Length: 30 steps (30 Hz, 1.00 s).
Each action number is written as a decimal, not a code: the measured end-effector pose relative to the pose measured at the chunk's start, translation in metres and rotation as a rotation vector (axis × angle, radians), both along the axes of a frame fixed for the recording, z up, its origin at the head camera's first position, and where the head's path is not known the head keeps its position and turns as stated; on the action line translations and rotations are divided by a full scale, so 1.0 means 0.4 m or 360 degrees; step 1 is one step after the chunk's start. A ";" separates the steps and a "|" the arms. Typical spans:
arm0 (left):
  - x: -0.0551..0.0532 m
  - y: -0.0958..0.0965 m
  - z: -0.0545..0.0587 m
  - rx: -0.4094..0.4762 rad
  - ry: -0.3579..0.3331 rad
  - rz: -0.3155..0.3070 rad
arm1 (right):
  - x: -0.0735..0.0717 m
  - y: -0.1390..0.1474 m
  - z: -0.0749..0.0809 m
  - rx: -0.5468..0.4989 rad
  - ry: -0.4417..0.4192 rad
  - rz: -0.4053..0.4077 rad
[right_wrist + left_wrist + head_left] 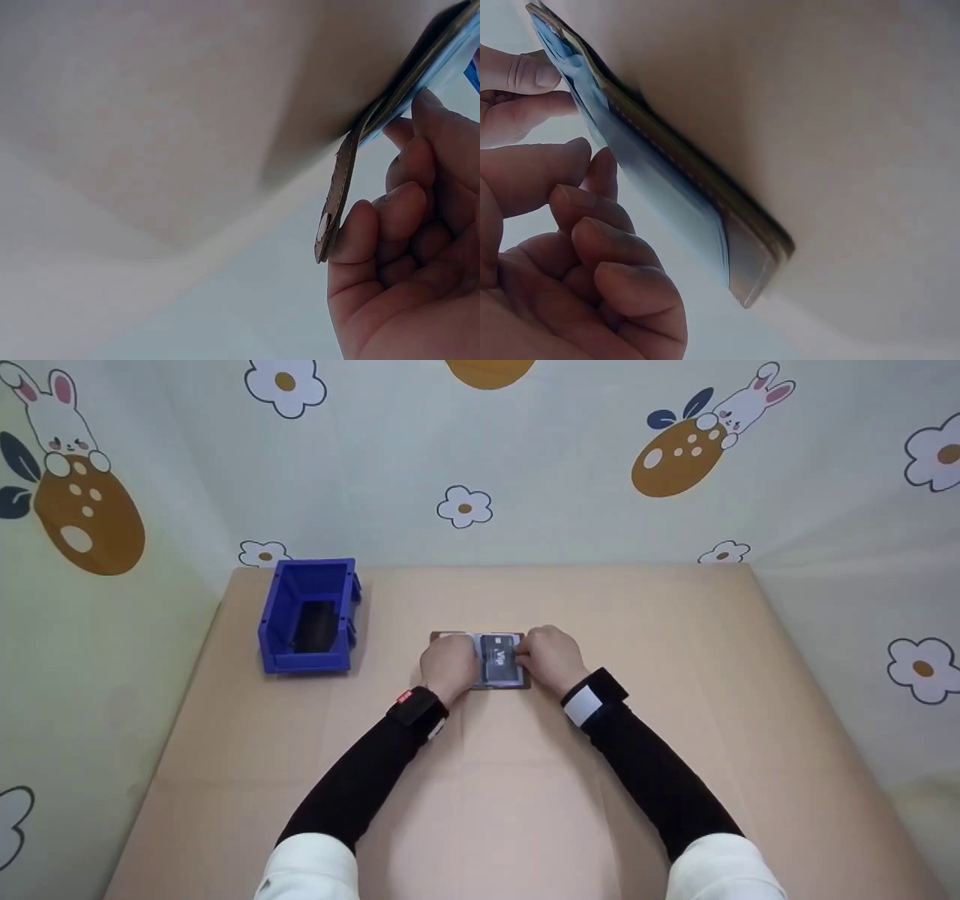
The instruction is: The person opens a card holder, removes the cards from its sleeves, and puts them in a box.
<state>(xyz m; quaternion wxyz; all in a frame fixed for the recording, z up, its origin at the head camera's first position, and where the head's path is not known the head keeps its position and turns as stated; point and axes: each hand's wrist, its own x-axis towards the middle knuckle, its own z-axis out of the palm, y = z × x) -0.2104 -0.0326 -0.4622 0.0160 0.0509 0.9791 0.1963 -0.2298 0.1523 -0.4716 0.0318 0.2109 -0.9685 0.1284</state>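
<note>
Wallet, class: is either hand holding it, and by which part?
The right hand seems to pinch the wallet at its right side, by the VIP card; whether the card is gripped cannot be told. Nor can the left hand's hold.

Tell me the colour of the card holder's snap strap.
The snap strap is brown; it shows best in the right wrist view.

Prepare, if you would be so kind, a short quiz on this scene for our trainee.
1. What word is printed on the card?
2. True or false: the bin stands nearer the left hand than the right hand.
3. Fill in: the strap of the wallet shows beside the ____ hand.

Key:
1. Vip
2. True
3. right
</note>
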 end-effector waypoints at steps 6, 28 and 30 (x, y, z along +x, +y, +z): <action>0.003 0.008 -0.002 0.0090 -0.0070 0.0034 | 0.001 0.000 -0.001 -0.0031 0.0005 0.0015; -0.006 0.003 0.010 0.0087 -0.0290 0.0007 | -0.001 0.002 -0.004 -0.0064 -0.0040 -0.0014; -0.007 0.003 0.012 0.0092 -0.0302 0.0005 | -0.002 0.002 -0.004 -0.0064 -0.0037 -0.0006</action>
